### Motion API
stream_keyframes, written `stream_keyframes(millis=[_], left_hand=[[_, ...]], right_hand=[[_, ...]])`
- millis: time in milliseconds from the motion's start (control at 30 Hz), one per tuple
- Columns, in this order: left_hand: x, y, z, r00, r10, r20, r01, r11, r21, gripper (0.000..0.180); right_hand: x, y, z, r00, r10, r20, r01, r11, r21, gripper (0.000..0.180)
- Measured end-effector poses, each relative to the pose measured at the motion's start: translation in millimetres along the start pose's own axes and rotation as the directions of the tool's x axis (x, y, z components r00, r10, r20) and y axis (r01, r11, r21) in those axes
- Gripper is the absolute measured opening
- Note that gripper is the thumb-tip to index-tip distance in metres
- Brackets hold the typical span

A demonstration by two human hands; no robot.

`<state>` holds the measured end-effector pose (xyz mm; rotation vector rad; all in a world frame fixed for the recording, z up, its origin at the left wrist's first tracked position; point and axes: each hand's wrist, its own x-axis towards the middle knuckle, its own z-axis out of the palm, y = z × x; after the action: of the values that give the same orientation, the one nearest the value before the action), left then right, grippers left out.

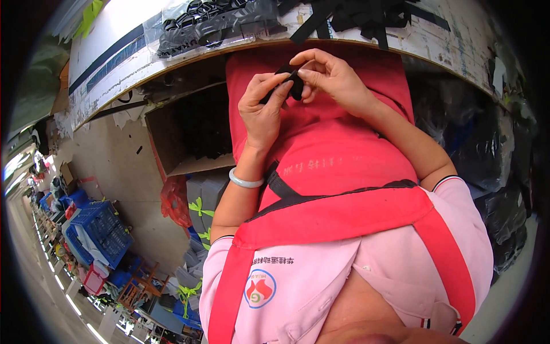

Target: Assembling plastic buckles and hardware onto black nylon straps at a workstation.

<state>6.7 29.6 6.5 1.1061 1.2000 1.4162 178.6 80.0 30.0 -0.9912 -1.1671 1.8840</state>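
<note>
Over the red apron (338,149) on my lap, both hands work close together at a small black strap piece (295,87). My left hand (264,109) is closed on it, thumb and forefinger pinching from the left. From the other side, my right hand (338,83) grips its right end between thumb and fingers. Fingers cover much of the piece, so whether a buckle is on it I cannot tell. Beyond my hands, a clear bag of black plastic buckles (212,26) lies on the table. Right of that is a pile of black straps (366,20).
The worn white table (120,71) has its near edge just beyond my hands. Below it at left stands an open cardboard box (163,137) with dark contents. Dark plastic bags (481,149) fill the right side. A blue crate (103,232) stands on the floor farther left.
</note>
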Motion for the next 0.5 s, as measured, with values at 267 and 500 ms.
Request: stream_keyframes(millis=[267, 500], left_hand=[[-10.1, 5.6, -3.9, 0.971, 0.169, 0.171, -0.194, 0.971, 0.14, 0.018], [-13.4, 8.3, -5.3, 0.976, 0.153, 0.157, -0.174, 0.976, 0.131, 0.017]], right_hand=[[5.3, 0.0, -16.0, 0.99, 0.089, 0.114, -0.058, 0.967, -0.248, 0.018], [5.6, 0.6, -9.6, 0.994, -0.011, 0.113, 0.034, 0.979, -0.203, 0.014]])
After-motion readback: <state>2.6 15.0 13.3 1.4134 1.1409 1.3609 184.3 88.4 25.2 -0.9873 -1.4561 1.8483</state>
